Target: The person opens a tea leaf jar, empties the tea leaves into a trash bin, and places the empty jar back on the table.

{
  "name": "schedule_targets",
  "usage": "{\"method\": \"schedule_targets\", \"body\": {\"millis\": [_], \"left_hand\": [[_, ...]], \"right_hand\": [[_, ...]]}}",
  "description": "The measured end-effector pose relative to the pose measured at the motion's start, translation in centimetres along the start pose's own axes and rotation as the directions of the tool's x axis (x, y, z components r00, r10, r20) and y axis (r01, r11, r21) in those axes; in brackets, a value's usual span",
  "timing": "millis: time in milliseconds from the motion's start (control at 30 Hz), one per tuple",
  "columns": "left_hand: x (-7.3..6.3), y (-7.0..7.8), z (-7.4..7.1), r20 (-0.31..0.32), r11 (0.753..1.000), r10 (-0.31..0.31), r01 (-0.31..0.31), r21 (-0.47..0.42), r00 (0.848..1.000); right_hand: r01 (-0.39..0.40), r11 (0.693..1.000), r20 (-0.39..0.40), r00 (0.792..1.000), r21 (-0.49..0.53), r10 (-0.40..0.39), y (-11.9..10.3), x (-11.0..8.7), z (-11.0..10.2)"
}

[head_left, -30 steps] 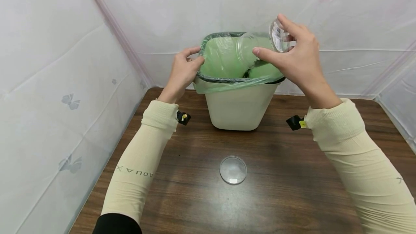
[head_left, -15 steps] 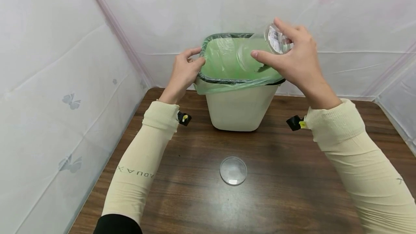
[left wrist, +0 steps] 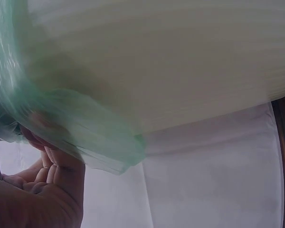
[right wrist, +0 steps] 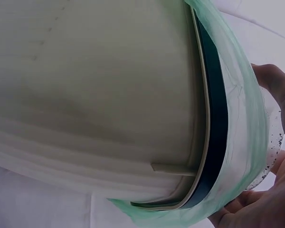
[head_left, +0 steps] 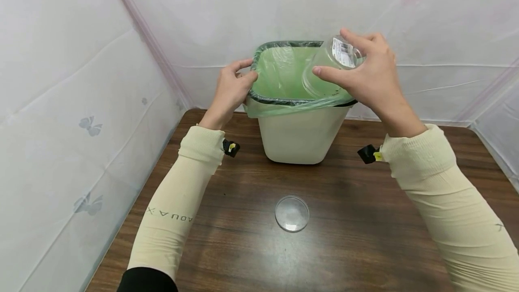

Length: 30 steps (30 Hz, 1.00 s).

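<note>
A pale trash bin (head_left: 302, 139) stands at the back of the table, lined with a green plastic bag (head_left: 277, 73) folded over its dark rim. My left hand (head_left: 232, 87) pinches the bin's left rim through the bag, fingers curled in the left wrist view. Over the right part of the opening, my right hand (head_left: 375, 73) grips a clear plastic jar (head_left: 324, 60) with a white label on its base. The jar tilts mouth-down into the bin. Dark specks cling inside its wall (right wrist: 275, 137) in the right wrist view. A round clear lid (head_left: 292, 213) lies on the table.
The dark wooden table (head_left: 251, 256) is enclosed by white plastic sheeting (head_left: 202, 17) behind and at both sides. Small black cameras (head_left: 231, 148) sit on both wrists. A few tiny dark crumbs lie on the tabletop.
The jar has tipped further, its base coming down and left. Dark loose material that was spilling from its mouth into the bin has dropped out, leaving specks. My left hand stays at the rim.
</note>
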<state>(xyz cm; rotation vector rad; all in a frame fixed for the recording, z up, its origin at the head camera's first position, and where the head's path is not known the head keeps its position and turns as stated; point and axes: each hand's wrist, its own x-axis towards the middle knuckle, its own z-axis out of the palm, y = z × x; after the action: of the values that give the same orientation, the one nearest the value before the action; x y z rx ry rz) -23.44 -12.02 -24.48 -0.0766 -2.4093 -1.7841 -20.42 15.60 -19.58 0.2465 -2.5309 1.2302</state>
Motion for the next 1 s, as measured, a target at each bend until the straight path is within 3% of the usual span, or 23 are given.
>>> {"method": "schedule_targets", "body": {"millis": [200,433,633,1000], "left_hand": [[0.0,0.2,0.3,0.005,1.000,-0.006,0.007,-0.012,1.000],[-0.1,0.3,0.4,0.021,1.000,0.001,0.000,-0.014,1.000],[-0.3,0.1,0.0,0.032,0.999,-0.020,0.022,-0.035,0.999],[-0.7,-0.5,-0.7,0.017,0.994,-0.042,0.043,-0.098,0.999]], "right_hand": [[0.055,0.998,-0.018,0.998,0.017,-0.055,0.5,-0.2,-0.1],[0.118,0.993,0.067,0.991,-0.024,-0.116,1.2,-0.5,0.0],[0.158,0.987,0.004,0.987,0.030,-0.158,1.2,-0.9,0.1],[0.131,0.978,-0.059,0.991,0.160,-0.123,1.9,-1.4,-0.2]]}}
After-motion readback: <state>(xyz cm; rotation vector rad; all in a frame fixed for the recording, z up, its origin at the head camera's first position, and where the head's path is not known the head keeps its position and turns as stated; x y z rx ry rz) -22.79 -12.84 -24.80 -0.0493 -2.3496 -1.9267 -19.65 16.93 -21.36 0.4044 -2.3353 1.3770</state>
